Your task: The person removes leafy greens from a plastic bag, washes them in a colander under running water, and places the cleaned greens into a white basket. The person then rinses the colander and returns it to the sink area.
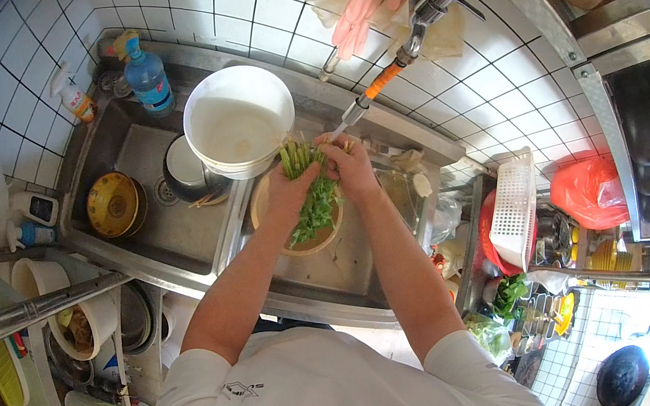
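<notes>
My left hand [291, 188] grips a bunch of leafy green herbs [318, 205], its cut stems pointing away from me and its leaves hanging towards me. On the other side, my right hand [351, 165] has its fingers closed around the stem ends. Both hands are over a tan basin [312, 248] in the right bowl of a steel sink [368, 267]. The tip of the faucet [356, 110], which has an orange section, points down at my right hand, with what looks like water at its end. The greens hide much of the basin's inside.
A white bucket [240, 120] stands beside my left hand. Yellow patterned bowls [112, 203] and a dark pot [189, 180] sit in the left bowl. A blue bottle [148, 81] is behind. Pink gloves [360, 10] hang by the faucet; a white perforated basket [513, 203] stands right.
</notes>
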`<action>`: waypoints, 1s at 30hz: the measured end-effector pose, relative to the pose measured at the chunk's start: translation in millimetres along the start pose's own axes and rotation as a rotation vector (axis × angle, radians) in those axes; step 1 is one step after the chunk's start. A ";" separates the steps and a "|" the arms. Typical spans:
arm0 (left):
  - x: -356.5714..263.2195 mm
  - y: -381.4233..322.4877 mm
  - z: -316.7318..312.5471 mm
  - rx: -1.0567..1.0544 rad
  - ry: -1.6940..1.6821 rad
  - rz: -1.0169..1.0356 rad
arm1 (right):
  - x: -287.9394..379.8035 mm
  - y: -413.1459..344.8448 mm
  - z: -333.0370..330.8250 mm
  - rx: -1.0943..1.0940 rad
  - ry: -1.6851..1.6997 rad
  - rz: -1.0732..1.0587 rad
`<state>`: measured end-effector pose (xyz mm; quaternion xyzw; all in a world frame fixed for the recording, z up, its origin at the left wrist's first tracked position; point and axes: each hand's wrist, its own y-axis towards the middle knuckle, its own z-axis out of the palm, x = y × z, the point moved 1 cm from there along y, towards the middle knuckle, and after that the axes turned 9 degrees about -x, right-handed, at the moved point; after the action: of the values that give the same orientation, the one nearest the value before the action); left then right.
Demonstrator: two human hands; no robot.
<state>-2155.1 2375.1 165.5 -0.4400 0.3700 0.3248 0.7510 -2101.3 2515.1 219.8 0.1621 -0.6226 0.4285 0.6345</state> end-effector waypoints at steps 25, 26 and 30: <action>-5.9 -5.0 7.1 0.074 0.307 0.305 | 24.2 3.3 -17.6 -0.001 -0.556 -0.321; -6.2 -6.0 6.1 0.074 0.327 0.323 | 24.7 4.2 -17.4 0.031 -0.576 -0.338; -5.3 -13.5 1.0 0.000 0.374 0.312 | 24.9 3.7 -13.0 0.033 -0.561 -0.371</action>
<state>-2146.7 2369.7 175.9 -0.4298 0.5663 0.3497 0.6102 -2099.2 2535.4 239.5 0.3946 -0.7257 0.2546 0.5029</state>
